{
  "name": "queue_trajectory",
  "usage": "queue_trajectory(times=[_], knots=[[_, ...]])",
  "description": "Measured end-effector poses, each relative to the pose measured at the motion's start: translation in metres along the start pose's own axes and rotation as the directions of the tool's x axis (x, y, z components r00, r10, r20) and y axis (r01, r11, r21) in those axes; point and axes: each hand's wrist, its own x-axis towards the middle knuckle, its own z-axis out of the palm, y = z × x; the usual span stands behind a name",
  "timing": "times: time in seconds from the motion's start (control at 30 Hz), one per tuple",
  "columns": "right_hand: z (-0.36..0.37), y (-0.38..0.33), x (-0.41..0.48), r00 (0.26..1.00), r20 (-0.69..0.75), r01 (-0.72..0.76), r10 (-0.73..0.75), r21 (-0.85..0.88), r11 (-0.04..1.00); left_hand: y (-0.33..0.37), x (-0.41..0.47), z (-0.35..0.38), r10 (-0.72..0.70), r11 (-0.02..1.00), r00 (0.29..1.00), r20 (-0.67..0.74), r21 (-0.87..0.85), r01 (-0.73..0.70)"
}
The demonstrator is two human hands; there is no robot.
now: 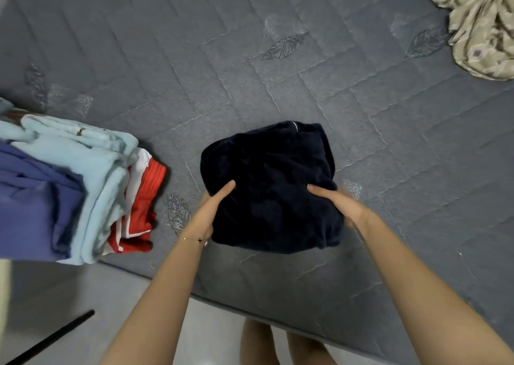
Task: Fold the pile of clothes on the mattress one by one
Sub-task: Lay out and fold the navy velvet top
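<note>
Bare legs (258,342) stand on the pale floor (69,289) at the near edge of the mattress (278,72). Above them both arms reach to a dark navy bundle (272,181), folded to a near-square block lying close to that edge. The left hand (207,211) clasps its left side and the right hand (338,204) its right side. Each thumb is laid on top, and the fingers are hidden at the flank or beneath, so the cloth is pinched between thumb and fingers. The right hand is a little blurred.

The folded stack (69,184) of blue, pale blue and red-and-white pieces lies to the person's left of the bundle, well apart from it and nearer the left hand. The bundle's slightly longer side runs away from the person. Carrying it over would probably be a sideways sweep to the left, with the left hand leading.

A crumpled beige cloth (484,25) waits at the far right, probably the next piece. A black rod (50,339) lies on the floor.

No brand or writing can be read; a thin white line shows at the bundle's far edge, too small to make out
</note>
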Motion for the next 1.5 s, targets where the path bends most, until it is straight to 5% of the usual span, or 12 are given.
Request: queue_trajectory(times=[0.57, 0.83, 1.07, 1.23, 1.5], knots=[[0.094, -0.029, -0.142, 0.981, -0.072, 0.183, -0.183, 0.003, 0.983, 0.058, -0.149, -0.013, 0.264, 0.963, 0.940, -0.217, 0.003, -0.270], [0.157, 0.020, -0.110, 0.982, -0.130, 0.156, -0.140, 0.126, 0.980, 0.055, -0.114, -0.086, 0.262, 0.944, 0.915, -0.308, 0.280, -0.176], [0.198, 0.087, -0.060, 0.961, -0.269, 0.138, -0.058, 0.290, 0.947, 0.032, -0.069, -0.144, 0.153, 0.927, 0.971, -0.184, 0.366, -0.077], [0.207, 0.124, -0.023, 0.941, -0.339, 0.104, -0.004, 0.277, 0.955, -0.002, -0.038, -0.165, 0.142, 0.893, 0.967, -0.212, 0.448, -0.033], [0.204, 0.156, -0.010, 0.915, -0.403, 0.078, -0.005, 0.165, 0.983, -0.040, -0.031, -0.163, 0.305, 0.842, 0.933, -0.193, 0.512, -0.169]])
